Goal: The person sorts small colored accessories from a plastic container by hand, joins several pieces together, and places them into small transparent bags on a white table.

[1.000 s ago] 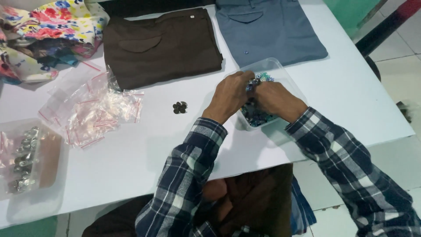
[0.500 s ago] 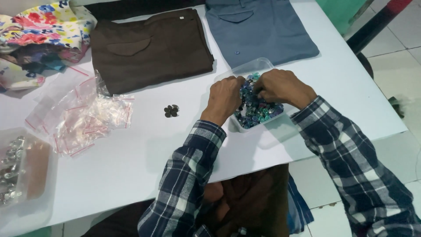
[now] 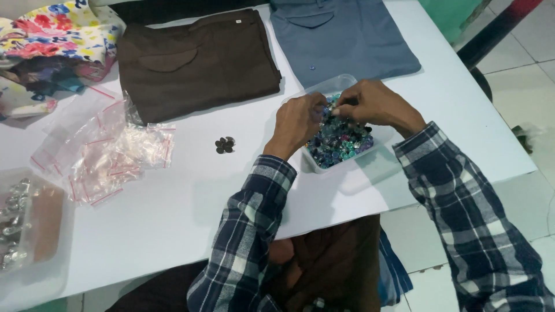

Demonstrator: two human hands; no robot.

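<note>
Both hands meet over a clear plastic tub (image 3: 347, 81) of mixed blue, green and purple buttons (image 3: 338, 141). The left hand (image 3: 298, 121) is curled, fingertips pinched narrowly at the near-left part of the heap; what it pinches, if anything, cannot be told. The right hand (image 3: 376, 104) arches over the far side, thumb and forefinger closed to a narrow pinch on what appears to be one small button, too small to confirm. The tub stands on the white table (image 3: 173, 208), near its right front edge, just in front of a folded grey-blue garment (image 3: 347, 34); its long axis runs from the person's near left to far right, mouth upward. To the left, a small cluster of dark buttons (image 3: 224, 144) lies loose on the table in front of a folded brown garment (image 3: 196, 63). Further left: a heap of empty clear zip bags (image 3: 115, 156), a clear container of silvery metal parts (image 3: 23, 225), and flowered cloth (image 3: 52, 34). Judged progress: sorting looks early, since one small group is set out, the tub is still full, and the bags appear unfilled
</note>
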